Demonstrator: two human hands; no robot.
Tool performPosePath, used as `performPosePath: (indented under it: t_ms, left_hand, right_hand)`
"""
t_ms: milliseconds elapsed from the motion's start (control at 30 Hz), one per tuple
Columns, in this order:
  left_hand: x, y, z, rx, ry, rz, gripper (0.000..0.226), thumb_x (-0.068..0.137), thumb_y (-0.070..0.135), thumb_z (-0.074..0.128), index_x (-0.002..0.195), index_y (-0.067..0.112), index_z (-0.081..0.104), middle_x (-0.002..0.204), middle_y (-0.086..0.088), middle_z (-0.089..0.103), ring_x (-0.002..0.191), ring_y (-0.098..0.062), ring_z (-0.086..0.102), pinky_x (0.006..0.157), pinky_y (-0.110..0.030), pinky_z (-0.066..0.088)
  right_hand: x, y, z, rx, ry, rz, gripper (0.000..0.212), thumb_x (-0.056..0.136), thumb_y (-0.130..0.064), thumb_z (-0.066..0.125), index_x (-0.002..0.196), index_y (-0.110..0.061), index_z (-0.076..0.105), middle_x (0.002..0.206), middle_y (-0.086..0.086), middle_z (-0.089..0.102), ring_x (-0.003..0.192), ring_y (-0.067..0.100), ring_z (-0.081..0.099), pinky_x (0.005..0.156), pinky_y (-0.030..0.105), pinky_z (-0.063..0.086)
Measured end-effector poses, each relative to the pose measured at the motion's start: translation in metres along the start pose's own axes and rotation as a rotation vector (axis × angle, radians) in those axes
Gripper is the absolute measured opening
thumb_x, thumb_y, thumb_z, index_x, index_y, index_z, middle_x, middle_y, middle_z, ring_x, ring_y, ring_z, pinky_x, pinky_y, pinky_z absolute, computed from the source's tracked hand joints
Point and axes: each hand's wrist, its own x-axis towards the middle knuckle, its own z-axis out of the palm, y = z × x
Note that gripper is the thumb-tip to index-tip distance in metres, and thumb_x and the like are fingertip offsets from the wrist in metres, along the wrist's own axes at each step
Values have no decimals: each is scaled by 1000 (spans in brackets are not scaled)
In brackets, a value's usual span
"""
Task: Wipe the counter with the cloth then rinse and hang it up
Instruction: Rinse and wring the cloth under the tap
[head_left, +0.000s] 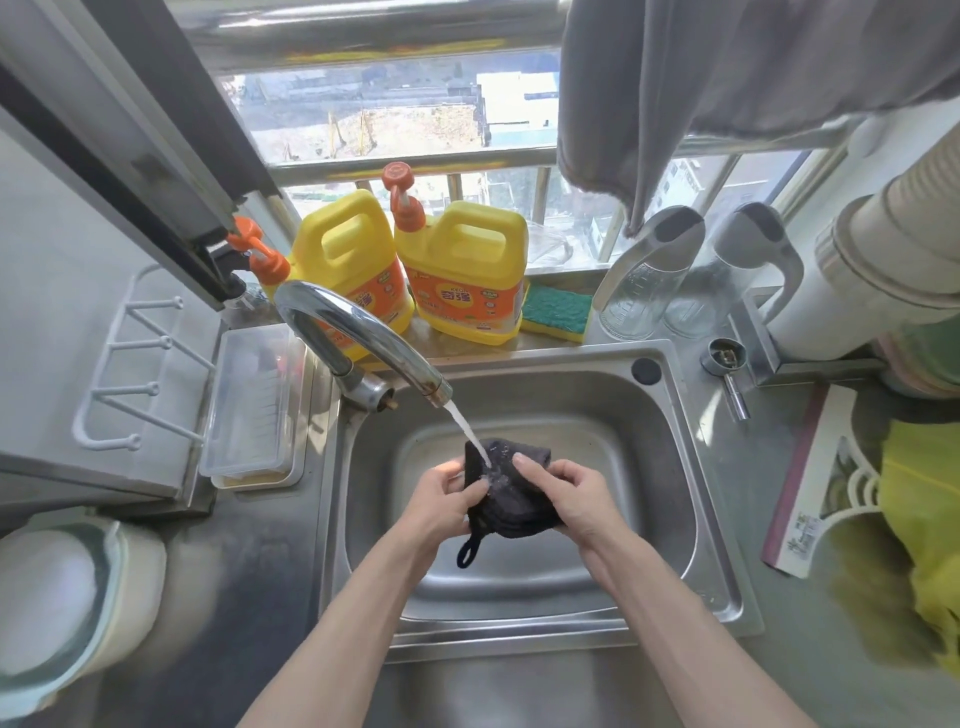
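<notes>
The big steel sink (696, 467) holds the action: both hands keep the dark cloth (511, 493) over its middle, under water running from the tap (358, 338). The left hand (441, 499) and right hand (571, 493) have their fingers clamped on the cloth. Rinsing is going on; I think hanging is left. White hooks (135, 384) wait at nine o'clock, yellow soap bottles (410, 270) at twelve. Nothing blocks the way.

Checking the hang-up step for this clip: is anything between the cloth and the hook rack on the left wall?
The tap arches across that path, between the cloth held over the sink by the left hand and right hand, and the hook rack. The hooks themselves look bare.
</notes>
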Motion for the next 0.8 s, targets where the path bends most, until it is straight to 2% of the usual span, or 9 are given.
performPosePath:
  t_ms: [100,267,333,433,467,533,600,700,800]
  left_hand:
    - [1,4,6,11,31,55,27,98,6,63,124,9,68,109,-8,78,102,-26,75,90,-44,60]
    - [8,7,14,-22,91,95,24,99,4,59,117,16,70,108,-10,78,105,-30,73,95,-45,58]
    - [9,9,18,-53,68,72,25,103,9,53,121,17,68,107,-10,78,98,-25,75,84,-39,61]
    - [8,14,25,-57,70,29,29,106,11,46,122,21,67,100,-4,78,79,-13,74,58,-26,56]
    - [10,15,26,-57,89,19,33,105,5,44,122,22,67,101,-5,78,78,-14,74,59,-29,58]
    - [13,18,27,-49,127,7,46,99,-9,40,120,22,67,99,-7,78,81,-21,73,73,-40,60]
    - [14,19,23,-43,149,5,50,94,-12,41,118,20,70,90,-7,79,76,-25,70,76,-44,57]
    - [11,21,12,-63,181,-8,51,90,-12,40,111,18,76,85,-7,79,71,-22,72,73,-38,61]
    - [3,21,-3,-89,217,-7,53,85,-13,39,107,17,77,84,-10,78,70,-21,71,69,-34,62]
  right_hand:
    - [8,-1,-4,-46,58,-37,23,88,-34,82,91,-13,75,92,8,82,86,22,78,80,36,60]
    - [18,-7,-7,-148,90,-151,12,98,-14,69,109,-8,68,97,12,78,79,16,74,70,26,58]
    - [20,-7,-7,-179,79,-181,16,100,-9,66,115,-6,69,104,18,78,84,20,73,76,28,59]
    - [17,-5,-6,-171,83,-207,13,101,-7,64,111,-7,73,104,17,79,92,23,74,82,32,59]
    - [17,-4,-6,-165,93,-207,13,101,-9,64,106,-13,74,103,14,79,95,24,74,85,35,59]
    - [16,-5,-5,-128,90,-169,13,100,-16,65,98,-22,76,100,8,80,98,26,76,90,44,60]
    - [15,-11,-1,-41,93,-103,12,99,-23,65,97,-21,77,104,12,80,95,27,75,94,52,59]
    - [10,-21,3,240,13,69,24,104,-30,57,107,-13,74,98,19,78,84,28,73,76,46,64]
    - [5,-23,13,325,-84,174,28,107,-32,52,109,-10,70,91,16,75,81,30,72,66,39,63]
